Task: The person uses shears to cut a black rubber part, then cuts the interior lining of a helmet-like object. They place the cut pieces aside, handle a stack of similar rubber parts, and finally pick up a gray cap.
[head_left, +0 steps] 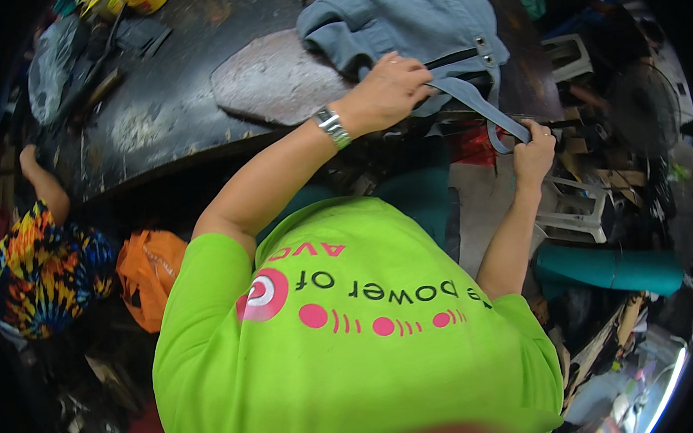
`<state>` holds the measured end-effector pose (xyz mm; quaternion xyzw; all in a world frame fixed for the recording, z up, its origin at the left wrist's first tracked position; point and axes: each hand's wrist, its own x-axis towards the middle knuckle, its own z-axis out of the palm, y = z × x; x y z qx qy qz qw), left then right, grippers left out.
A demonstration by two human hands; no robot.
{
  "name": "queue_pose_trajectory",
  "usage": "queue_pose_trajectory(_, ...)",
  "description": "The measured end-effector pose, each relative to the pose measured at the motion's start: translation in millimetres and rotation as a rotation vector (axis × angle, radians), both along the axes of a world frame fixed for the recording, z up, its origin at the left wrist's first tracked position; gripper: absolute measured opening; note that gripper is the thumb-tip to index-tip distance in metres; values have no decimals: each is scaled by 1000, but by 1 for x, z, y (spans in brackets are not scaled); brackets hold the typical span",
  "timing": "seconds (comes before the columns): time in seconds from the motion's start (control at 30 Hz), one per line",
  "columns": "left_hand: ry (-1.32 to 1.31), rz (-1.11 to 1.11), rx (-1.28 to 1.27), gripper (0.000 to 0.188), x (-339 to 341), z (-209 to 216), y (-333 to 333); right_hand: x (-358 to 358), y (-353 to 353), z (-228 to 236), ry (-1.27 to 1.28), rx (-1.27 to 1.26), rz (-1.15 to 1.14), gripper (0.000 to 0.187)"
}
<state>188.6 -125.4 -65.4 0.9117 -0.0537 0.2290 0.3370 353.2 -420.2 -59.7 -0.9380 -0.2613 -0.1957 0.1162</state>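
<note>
A grey-blue cloth bag (407,25) with metal eyelets lies at the far edge of the view on the dark table. Its long flat strap (478,106) stretches toward the right, past the table's near edge. At the strap's left end, my left hand (391,90) is closed on it, against the bag's near side; a metal-banded watch (332,129) is on that wrist. Out beyond the table edge, my right hand (535,156) grips the strap's other end, where a loop of it hangs down. The fingertips of both hands are partly hidden.
A flat stone-like slab (276,77) lies on the dark table (175,92) beside the bag. Plastic bags and yellow items sit at the far left. Another person's arm (47,181) rests near the left edge. White stools (573,208) and a green roll (608,269) stand at right.
</note>
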Motion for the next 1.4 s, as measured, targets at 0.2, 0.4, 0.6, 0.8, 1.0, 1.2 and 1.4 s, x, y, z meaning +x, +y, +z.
queue_pose_trajectory(0.2,134,-65,-667,27,-15,37,7,79,-7,80,190,-143,-310,41)
queue_pose_trajectory(0.4,-95,-478,-1741,35,-26,68,58,32,116,167,842,1232,1010,61)
queue_pose_trajectory(0.6,-290,-688,-1987,36,-77,60,151,-18,172,134,227,1164,993,58)
queue_pose_trajectory(0.8,-322,-639,-2092,37,-85,-1,182,-36,158,49,420,981,718,69)
queue_pose_trajectory(1.0,-403,255,-2010,38,-65,1,114,-71,171,15,933,976,736,83)
queue_pose_trajectory(1.2,-402,523,-1646,28,-60,-2,99,-74,176,11,476,717,728,49)
queue_pose_trajectory(1.4,-407,522,-1434,13,-67,-20,111,-4,151,-20,-55,454,484,46)
